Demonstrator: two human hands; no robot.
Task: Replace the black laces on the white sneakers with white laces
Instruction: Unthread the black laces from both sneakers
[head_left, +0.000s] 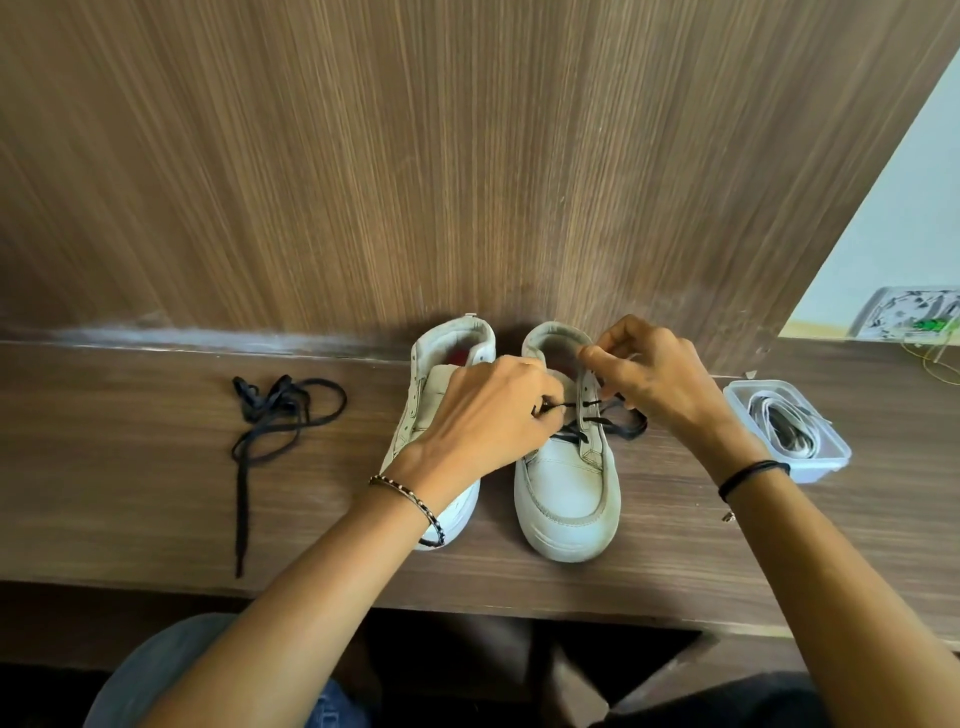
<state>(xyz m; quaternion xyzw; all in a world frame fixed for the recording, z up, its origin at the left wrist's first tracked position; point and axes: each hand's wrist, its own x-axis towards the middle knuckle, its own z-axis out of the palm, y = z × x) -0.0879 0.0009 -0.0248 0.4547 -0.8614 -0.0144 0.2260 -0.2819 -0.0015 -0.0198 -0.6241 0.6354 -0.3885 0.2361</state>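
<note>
From the head camera I see my left hand (485, 415) reaching across the left sneaker (439, 410), its fingers curled tight and pinching a strand of the black lace (587, 421) that is still threaded through the right sneaker (566, 483). My right hand (649, 374) sits at the far side of that shoe, thumb and forefinger pressed together near the collar; I cannot tell whether they grip the lace or the eyelet flap, while the lace's loose loops trail out beneath the palm. Both sneakers stand side by side on the wooden desk (130, 467), toes towards me. The left one has bare eyelets, and my left wrist hides part of it. A removed black lace (270, 421) lies in a loose tangle well to the left. To the right, a clear plastic container (789, 431) holds the white laces (779, 421).
</note>
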